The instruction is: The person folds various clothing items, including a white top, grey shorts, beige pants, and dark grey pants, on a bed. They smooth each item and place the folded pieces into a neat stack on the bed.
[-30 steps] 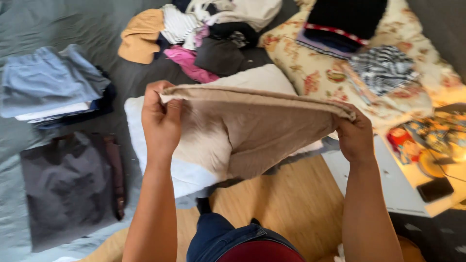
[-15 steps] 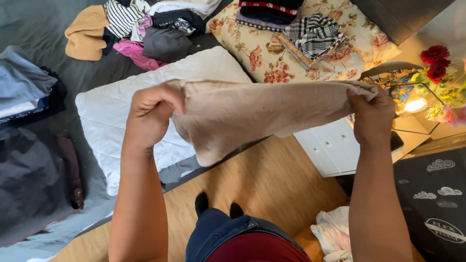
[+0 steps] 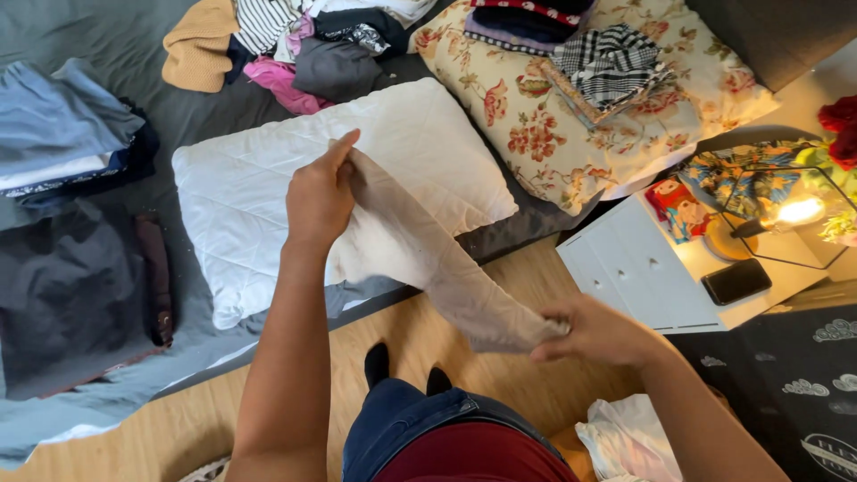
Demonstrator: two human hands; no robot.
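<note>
Bed strewn with clothes, a white pillow [image 3: 268, 187] at its edge.
Left hand [image 3: 319, 198] and right hand [image 3: 596, 332] each have fingers clenched on a beige cloth [image 3: 428, 259].

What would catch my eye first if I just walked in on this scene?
Most likely the beige garment, stretched slantwise between the left hand, raised over the white pillow, and the right hand, lower down above the wooden floor. Next, the floral pillow at upper right with folded clothes on it, and the lit lamp on the white dresser.
</note>
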